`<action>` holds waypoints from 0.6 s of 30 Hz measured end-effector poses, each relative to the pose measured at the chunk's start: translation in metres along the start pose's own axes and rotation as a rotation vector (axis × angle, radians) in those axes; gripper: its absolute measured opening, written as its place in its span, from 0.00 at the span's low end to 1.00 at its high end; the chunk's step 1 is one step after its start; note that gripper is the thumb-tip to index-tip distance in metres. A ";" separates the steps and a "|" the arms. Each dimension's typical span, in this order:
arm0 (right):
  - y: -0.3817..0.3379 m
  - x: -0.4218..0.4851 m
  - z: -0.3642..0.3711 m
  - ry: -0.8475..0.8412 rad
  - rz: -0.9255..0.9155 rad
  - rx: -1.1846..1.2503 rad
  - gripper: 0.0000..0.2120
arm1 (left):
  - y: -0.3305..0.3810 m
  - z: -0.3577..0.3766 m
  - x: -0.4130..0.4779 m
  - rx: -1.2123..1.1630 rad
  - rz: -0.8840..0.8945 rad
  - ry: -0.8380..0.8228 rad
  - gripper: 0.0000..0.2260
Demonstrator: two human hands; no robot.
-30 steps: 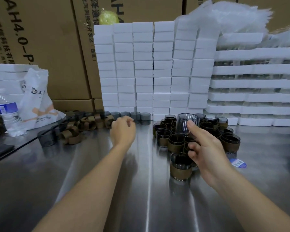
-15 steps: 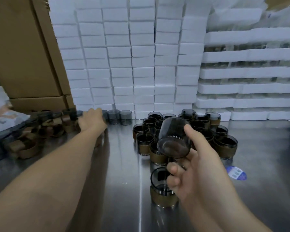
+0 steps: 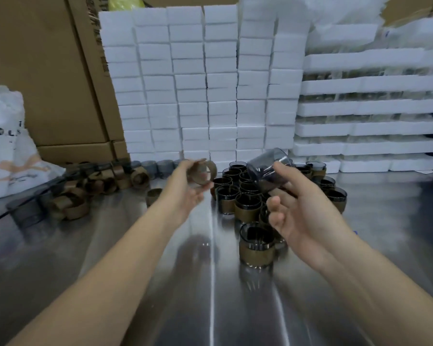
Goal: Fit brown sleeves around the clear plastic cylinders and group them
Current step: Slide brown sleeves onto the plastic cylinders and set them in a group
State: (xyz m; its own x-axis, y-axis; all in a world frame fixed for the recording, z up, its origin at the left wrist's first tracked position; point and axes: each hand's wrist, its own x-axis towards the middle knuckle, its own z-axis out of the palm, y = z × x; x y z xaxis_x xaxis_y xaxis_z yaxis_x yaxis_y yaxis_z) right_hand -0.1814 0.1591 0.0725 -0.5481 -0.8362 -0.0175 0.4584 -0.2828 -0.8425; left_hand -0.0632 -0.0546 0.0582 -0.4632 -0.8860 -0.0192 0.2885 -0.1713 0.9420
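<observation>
A brown sleeve (image 3: 202,174) is held above the tabletop (image 3: 210,300) by the left hand (image 3: 185,189), pinched between the thumb and the fingertips, with its open ring turned towards the right. Just to its right, a clear plastic cylinder (image 3: 269,172) is gripped in the right hand (image 3: 303,211) between the thumb and the forefinger. It is tilted and kept off the surface, while the remaining fingers are loosely curled beneath it. Sleeve and cylinder are near each other but apart.

Below and behind the right hand, a cluster of sleeved cylinders (image 3: 235,193) is set upright on the steel, packed closely together. One more sleeved cylinder (image 3: 256,245) is placed alone at the near side of the cluster, partly covered by the right wrist.

At the far left, a heap of loose sleeves (image 3: 93,186) is spread along the tabletop, and a single sleeve (image 3: 153,196) is seen apart from it, beside the left forearm. A row of bare cylinders (image 3: 160,167) is lined up at the far edge.

Behind these, white foam blocks (image 3: 205,83) are stacked in columns, with long foam trays (image 3: 368,108) piled at the right. Cardboard boxes (image 3: 48,71) are stacked at the far left, and a white plastic bag (image 3: 5,151) is slumped in front of them.
</observation>
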 end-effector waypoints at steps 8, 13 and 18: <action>0.003 -0.013 0.007 0.054 -0.320 -0.362 0.25 | -0.001 0.009 -0.089 0.060 0.053 -0.198 0.12; 0.006 -0.010 -0.001 0.028 -0.398 -0.487 0.23 | 0.015 0.012 -0.107 0.232 0.199 -0.264 0.14; 0.010 -0.014 0.003 -0.147 -0.462 -0.548 0.27 | 0.019 0.020 -0.117 0.347 0.204 -0.255 0.11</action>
State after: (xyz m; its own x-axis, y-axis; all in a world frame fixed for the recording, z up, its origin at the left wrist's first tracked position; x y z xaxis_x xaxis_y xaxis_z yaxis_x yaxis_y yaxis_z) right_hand -0.1667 0.1666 0.0660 -0.4839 -0.7538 0.4446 -0.2342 -0.3780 -0.8957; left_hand -0.0200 0.0548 0.0845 -0.6296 -0.7451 0.2200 0.1184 0.1878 0.9750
